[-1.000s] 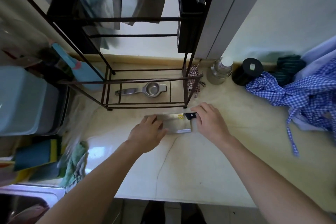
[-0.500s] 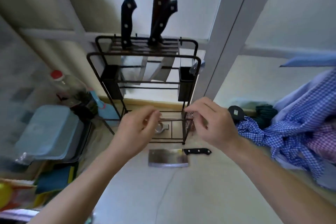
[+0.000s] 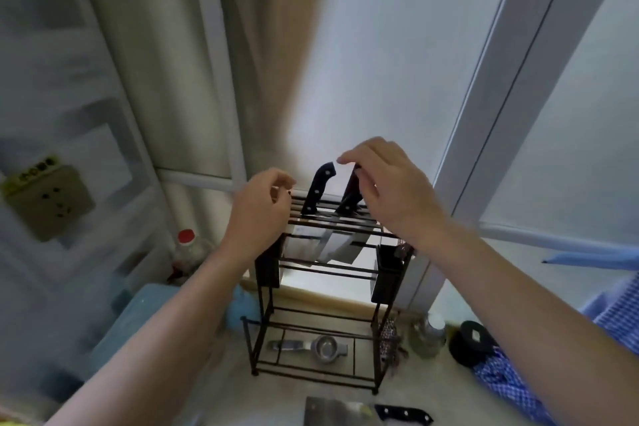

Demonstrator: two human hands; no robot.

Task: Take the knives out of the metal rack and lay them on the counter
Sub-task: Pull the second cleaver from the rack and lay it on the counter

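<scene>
A black metal rack (image 3: 313, 365) stands on the pale counter (image 3: 221, 387) against the wall. Black-handled knives stick up from its top slots: one handle (image 3: 318, 188) in the middle and another handle (image 3: 351, 197) to its right, partly behind my right hand. Their blades (image 3: 332, 245) hang below the top bars. My left hand (image 3: 259, 214) hovers at the rack's top left corner, fingers curled and empty. My right hand (image 3: 387, 190) is raised over the right handle, fingers apart, holding nothing. A cleaver (image 3: 340, 412) with a black handle (image 3: 404, 413) lies on the counter in front of the rack.
A metal strainer tool (image 3: 311, 348) lies under the rack. A glass jar (image 3: 427, 332), a black lid (image 3: 472, 342) and blue checked cloth (image 3: 511, 380) sit to the right. A red-capped bottle (image 3: 188, 247) and a blue container (image 3: 138, 315) stand to the left.
Both hands let go of the cleaver, left it on the counter and rose to the top of the rack. The view tilted upward.
</scene>
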